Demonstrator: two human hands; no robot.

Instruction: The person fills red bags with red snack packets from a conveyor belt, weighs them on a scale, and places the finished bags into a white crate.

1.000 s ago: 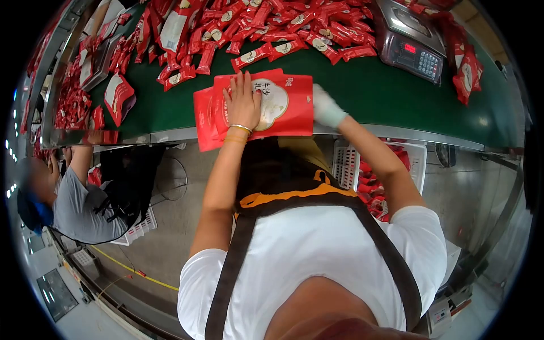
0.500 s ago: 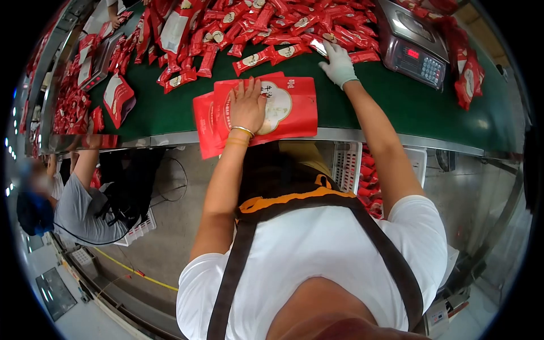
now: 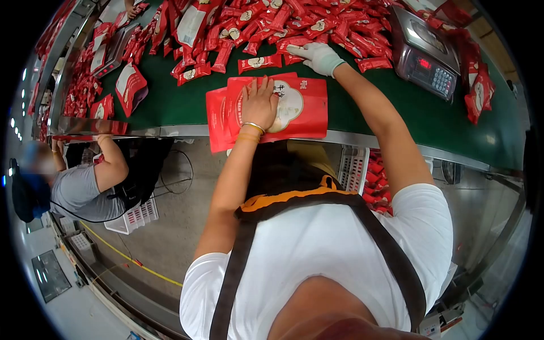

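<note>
My left hand (image 3: 259,106), bare with bangles at the wrist, lies flat with fingers outstretched on a stack of red printed pouches (image 3: 310,113). The pouches overlap unevenly at the near edge of the green work surface. My right hand (image 3: 319,58), in a white glove, is just beyond the stack at the near side of a heap of small red wrapped packets (image 3: 272,20). Its fingers stretch left over the packets, with one packet (image 3: 292,59) partly under them. Another packet (image 3: 259,63) lies left of the glove.
A digital scale (image 3: 425,54) stands at the right, red packets behind it. To the left are an upright red pouch (image 3: 131,88), another scale (image 3: 113,51) and more packets. A person in a grey shirt (image 3: 85,192) is at the left. Below the edge sits a white crate (image 3: 354,169).
My right hand has moved left and toward me across the packets, its fingers turning leftward. The left hand stays flat on the pouches. The whole view has shifted slightly.
</note>
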